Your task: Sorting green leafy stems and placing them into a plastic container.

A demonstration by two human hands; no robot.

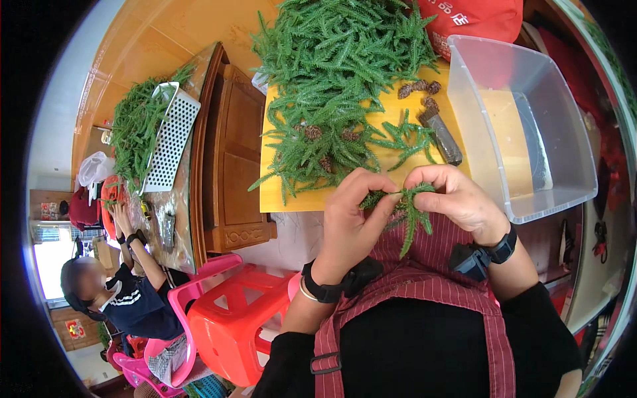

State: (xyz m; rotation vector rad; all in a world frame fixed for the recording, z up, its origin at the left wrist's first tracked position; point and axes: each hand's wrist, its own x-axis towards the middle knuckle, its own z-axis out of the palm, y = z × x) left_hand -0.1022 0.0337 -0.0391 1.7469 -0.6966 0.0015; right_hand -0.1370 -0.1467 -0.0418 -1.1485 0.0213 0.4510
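Close in front of my chest, just off the table's near edge, I hold a small green artificial pine sprig [413, 222] between both hands. My left hand [358, 212] pinches it with thumb and forefinger. Opposite, the thumb and fingers of my right hand [458, 199] close on the same sprig, the fingertips of both hands nearly meeting. Beyond them on the yellow table [385, 118] lie a bunch of pine sprigs with pine cones [313, 132] among them, a loose sprig [406, 139], and a dark wrapped bundle [443, 137] with cones at its end.
A big heap of green sprigs [345, 53] covers the table's far part, beside a red bag [474, 18]. At right stands a clear plastic bin [531, 211]. Red stools [229, 325] are at left, where another person [133, 298] works at a table with a white basket [174, 142].
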